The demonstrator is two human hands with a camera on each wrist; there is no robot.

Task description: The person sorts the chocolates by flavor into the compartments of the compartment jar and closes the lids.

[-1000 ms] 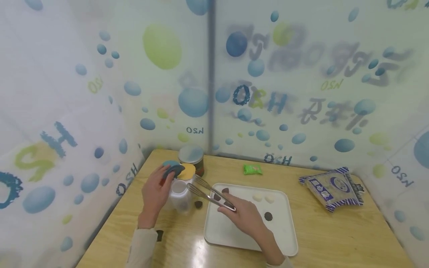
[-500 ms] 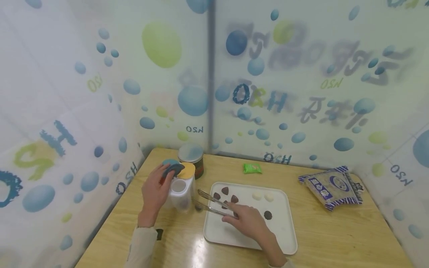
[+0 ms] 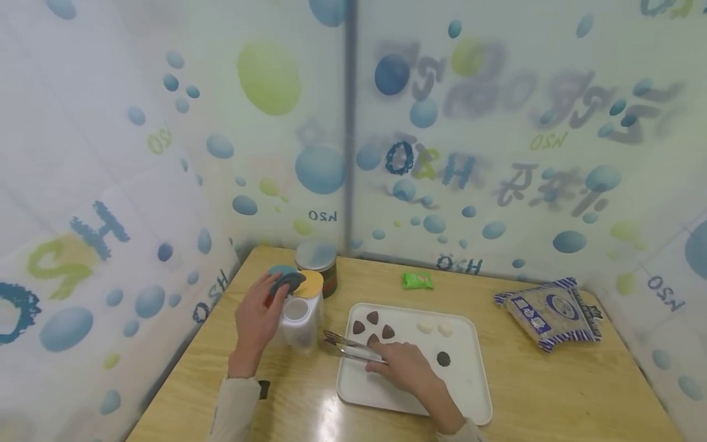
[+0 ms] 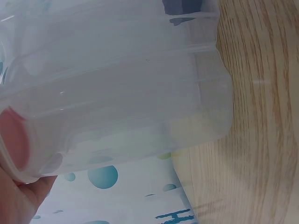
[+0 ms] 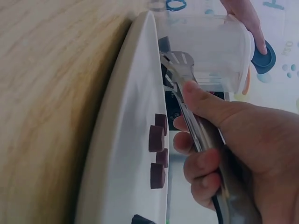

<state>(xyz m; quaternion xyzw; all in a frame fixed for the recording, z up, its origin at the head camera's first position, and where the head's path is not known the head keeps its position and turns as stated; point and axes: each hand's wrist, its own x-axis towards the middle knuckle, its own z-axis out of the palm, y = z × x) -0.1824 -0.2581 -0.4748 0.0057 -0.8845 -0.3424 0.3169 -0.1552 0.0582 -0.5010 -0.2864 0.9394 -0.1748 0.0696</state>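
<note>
My left hand [image 3: 256, 322] pinches the raised dark blue lid [image 3: 288, 282] of a clear plastic container [image 3: 301, 337] with coloured lids. One round opening under that lid is uncovered. In the left wrist view, dark pieces [image 4: 182, 7] show through the container wall near its bottom. My right hand [image 3: 405, 368] grips metal tongs [image 5: 201, 126]. The tong tips are low beside the container, around a dark piece [image 5: 164, 70] just off the tray's left edge; whether they squeeze it is unclear. Several dark brown pieces [image 3: 372, 317] lie on the white tray [image 3: 411, 408].
Two cream pieces [image 3: 424, 327] and a dark scalloped piece [image 3: 444, 358] are also on the tray. A round tin [image 3: 326, 270] stands behind the container. A green packet [image 3: 417, 281] lies at the back, and a blue-and-white bag [image 3: 552, 313] at the right.
The tongs have moved down and back from near the container's top to the dark piece beside it. My left hand keeps holding the lid.
</note>
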